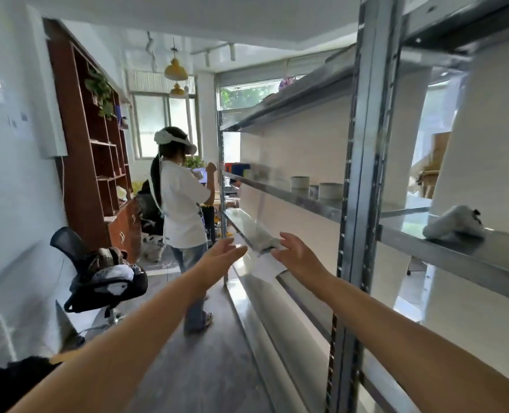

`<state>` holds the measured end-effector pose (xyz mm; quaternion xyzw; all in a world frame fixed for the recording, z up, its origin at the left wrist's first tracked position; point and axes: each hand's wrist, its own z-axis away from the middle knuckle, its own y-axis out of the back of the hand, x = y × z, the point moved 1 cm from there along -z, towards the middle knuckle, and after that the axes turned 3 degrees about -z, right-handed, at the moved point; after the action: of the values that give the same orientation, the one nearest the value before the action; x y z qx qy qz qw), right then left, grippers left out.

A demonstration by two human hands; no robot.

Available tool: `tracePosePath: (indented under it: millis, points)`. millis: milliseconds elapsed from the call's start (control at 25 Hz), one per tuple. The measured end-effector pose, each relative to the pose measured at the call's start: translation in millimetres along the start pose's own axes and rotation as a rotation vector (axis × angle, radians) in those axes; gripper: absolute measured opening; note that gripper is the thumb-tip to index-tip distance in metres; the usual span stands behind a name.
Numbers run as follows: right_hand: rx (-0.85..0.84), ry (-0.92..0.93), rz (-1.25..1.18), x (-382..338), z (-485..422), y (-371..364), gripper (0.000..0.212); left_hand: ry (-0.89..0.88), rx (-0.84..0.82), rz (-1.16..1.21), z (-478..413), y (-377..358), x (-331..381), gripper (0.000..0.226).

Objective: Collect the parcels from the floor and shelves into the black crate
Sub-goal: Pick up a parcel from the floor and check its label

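Lying on a metal shelf (241, 225) edge, a blurred grey parcel (266, 242) is flanked by both hands. The left hand (222, 256) is spread open just left of it; the right hand (296, 254) is open too, fingertips at its near right end. Another pale parcel (452, 223) is seen far right.
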<state>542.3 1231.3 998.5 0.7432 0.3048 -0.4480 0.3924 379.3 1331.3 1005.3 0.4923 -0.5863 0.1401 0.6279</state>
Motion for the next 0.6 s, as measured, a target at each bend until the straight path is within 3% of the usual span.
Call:
tracePosePath:
  millis: [280,600]
  points:
    - [0.075,0.035,0.032,-43,47,48,0.070,-0.184,0.065,0.038,58,15,69,0.048]
    - [0.184,0.083,0.059,-92,188,100,0.067,-0.344,-0.025,0.084,149,-12,130,0.061]
